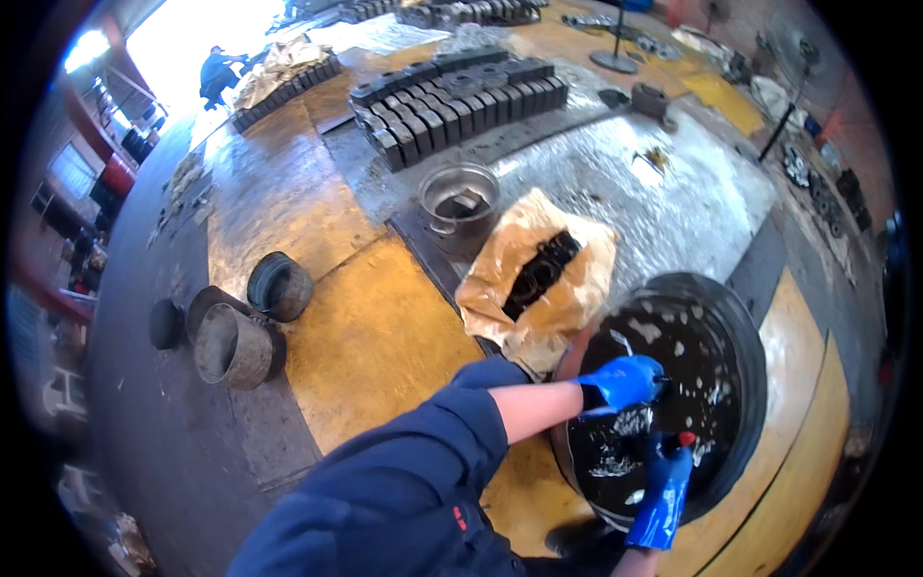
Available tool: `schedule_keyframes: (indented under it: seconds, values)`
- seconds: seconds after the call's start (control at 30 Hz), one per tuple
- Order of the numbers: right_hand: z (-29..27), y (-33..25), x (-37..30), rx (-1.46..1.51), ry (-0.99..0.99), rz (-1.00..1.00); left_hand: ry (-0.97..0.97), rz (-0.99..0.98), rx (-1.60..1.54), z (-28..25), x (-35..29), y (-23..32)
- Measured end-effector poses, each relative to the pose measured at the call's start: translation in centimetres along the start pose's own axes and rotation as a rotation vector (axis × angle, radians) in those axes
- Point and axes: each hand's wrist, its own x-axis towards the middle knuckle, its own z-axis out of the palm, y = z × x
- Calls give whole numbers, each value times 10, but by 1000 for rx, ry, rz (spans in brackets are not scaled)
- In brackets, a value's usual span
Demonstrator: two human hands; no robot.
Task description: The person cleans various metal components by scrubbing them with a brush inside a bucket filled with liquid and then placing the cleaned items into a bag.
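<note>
While I look down, both my blue-gloved hands work over a round black basin [740, 317] of dark, foamy liquid on the yellow-and-grey workshop floor [375, 337]. My left hand [625, 383] has its grip closed on a small dark part I cannot identify; my right hand [668, 457] has its grip curled, contents unclear. Beside the basin lies a brown bag [510, 279] of dark parts, near a metal bowl [459, 192]. Rows of dark blocks [461, 96] sit farther off.

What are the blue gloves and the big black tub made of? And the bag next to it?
The blue gloves look like rubber: smooth, shiny, wet. The black tub seems metal or hard plastic, with a thick dark rim; hard to tell which. The tan bag looks like crinkly plastic or oiled paper, wrinkled and glossy.
</note>
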Motion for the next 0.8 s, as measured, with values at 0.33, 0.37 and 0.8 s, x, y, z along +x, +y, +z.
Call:
schedule_keyframes:
  seconds: [0.33, 0.37, 0.8]
  values:
    - [-11, 12, 10, 449, 221, -64, -406, -196, -551, -10, -11, 3]
    - [-16, -17, 4, 502, 238, -70, -386, -290, -525, -7, -13, 11]
    - [-11, -26, -14, -88, 259, -314, -591, -313, -562, 39, 9, -17]
